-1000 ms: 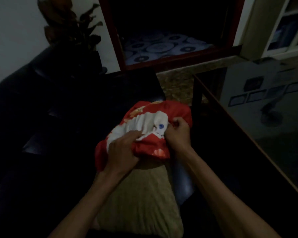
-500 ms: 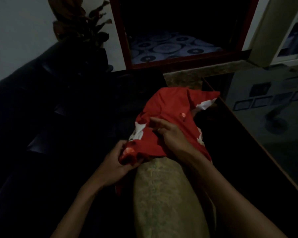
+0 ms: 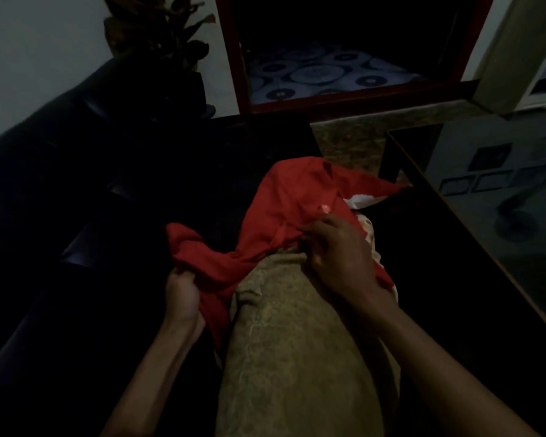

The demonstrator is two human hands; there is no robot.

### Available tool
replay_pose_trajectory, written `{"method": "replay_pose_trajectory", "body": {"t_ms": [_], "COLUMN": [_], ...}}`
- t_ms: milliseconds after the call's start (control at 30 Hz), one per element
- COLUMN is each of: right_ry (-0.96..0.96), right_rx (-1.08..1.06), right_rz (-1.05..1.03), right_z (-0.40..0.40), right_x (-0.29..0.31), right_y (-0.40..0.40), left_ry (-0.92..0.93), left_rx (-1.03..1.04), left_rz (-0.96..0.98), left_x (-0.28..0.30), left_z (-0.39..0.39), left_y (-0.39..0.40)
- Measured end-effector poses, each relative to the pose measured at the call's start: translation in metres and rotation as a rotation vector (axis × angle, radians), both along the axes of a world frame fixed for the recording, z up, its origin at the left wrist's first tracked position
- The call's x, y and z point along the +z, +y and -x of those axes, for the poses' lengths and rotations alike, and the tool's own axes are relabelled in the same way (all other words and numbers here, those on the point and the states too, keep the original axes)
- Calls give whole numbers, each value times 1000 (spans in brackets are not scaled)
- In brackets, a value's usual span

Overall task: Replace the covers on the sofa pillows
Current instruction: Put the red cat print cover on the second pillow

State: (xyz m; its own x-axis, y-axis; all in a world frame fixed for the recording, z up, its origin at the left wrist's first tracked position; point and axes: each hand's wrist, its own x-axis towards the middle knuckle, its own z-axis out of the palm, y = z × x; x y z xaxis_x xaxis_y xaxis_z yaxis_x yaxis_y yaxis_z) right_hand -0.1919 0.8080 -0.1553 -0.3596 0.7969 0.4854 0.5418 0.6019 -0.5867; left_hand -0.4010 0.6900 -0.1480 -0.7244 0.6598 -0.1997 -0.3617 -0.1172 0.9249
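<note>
Pillow: the long olive-tan fabric pillow (image 3: 300, 357) lies lengthwise toward me, across the dark sofa (image 3: 85, 197).
Cover: the red cloth pillow cover (image 3: 284, 212) is bunched over the pillow's far end, with white showing at its right edge.
Left hand: my left hand (image 3: 182, 293) grips a fistful of the cover's left edge.
Right hand: my right hand (image 3: 338, 250) pinches the cover's hem on top of the pillow.
Beside me: a glass-topped table (image 3: 498, 216) on the right.

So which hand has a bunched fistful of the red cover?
The left hand: it grips a gathered wad of red cover, while the right hand pinches its edge at the pillow.
</note>
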Motion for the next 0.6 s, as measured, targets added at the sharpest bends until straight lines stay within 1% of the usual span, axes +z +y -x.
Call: {"method": "replay_pose_trajectory", "body": {"t_ms": [67,133,200,267,300,333,400,467,500,533,567,600], "right_ry": [47,51,52,145,177,182,122,-45,-141,-208,-219,-200], "right_rx": [23,68,181,251,242,222,204,182,153,104,53,5], "right_rz": [-95,-164,-93,40,83,110,142,167,203,247,276,279], "right_z": [4,11,16,16,16,17,18,18,17,17,18,19], "right_x": [0,-2,-3,-2,-3,-3,-6,-14,-21,-27,-33,-38], "right_y": [-15,-36,-55,-60,-56,-52,-45,-46,-49,-52,-55,-57], "left_ry": [-90,-118,-86,-80,-69,-98,-107,26,145,264,387,500], "left_rx": [-97,-142,-140,-182,-218,-268,-416,-560,-626,-644,-595,-513], "left_rz": [43,71,55,11,17,31,118,272,371,463,543,568], "left_x": [-10,-15,-22,-26,-27,-27,-24,-21,-18,-18,-20,-25], "left_z": [-5,-11,-10,-5,-4,-3,1,9,10,10,7,4], "left_y": [0,1,0,-5,-8,-10,-10,-7,-4,-1,2,7]}}
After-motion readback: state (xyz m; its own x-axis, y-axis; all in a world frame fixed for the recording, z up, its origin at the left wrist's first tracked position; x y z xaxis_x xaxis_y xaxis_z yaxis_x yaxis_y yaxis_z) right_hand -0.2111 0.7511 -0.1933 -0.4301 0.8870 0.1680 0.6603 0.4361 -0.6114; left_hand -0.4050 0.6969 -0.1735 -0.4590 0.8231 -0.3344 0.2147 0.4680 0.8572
